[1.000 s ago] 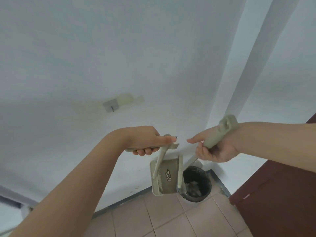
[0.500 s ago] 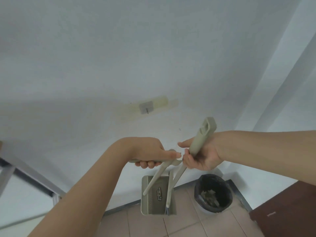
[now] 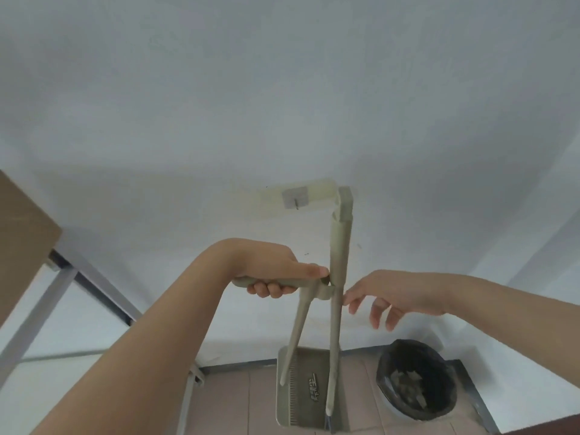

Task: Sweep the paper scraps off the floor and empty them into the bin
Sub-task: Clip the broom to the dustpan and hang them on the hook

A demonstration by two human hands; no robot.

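My left hand (image 3: 272, 267) grips the horizontal handle of the beige dustpan (image 3: 302, 391), which hangs down over the tiled floor. The beige broom (image 3: 338, 265) stands upright, clipped into the dustpan's handle just past my left thumb. My right hand (image 3: 384, 296) is open beside the broom's shaft, fingers spread, fingertips near it but not gripping. The black-lined bin (image 3: 417, 382) sits in the corner at the lower right with paper scraps (image 3: 408, 384) inside.
A wall hook (image 3: 295, 200) on a taped patch is just left of the broom's top. A wooden table with grey metal legs (image 3: 37, 312) stands at the left. A white wall fills the view; a grey skirting runs along the brown tile floor (image 3: 226, 403).
The broom went from tilted in my right hand to upright and clipped into the dustpan's handle. My right hand let go of it and opened. The view shifted left.
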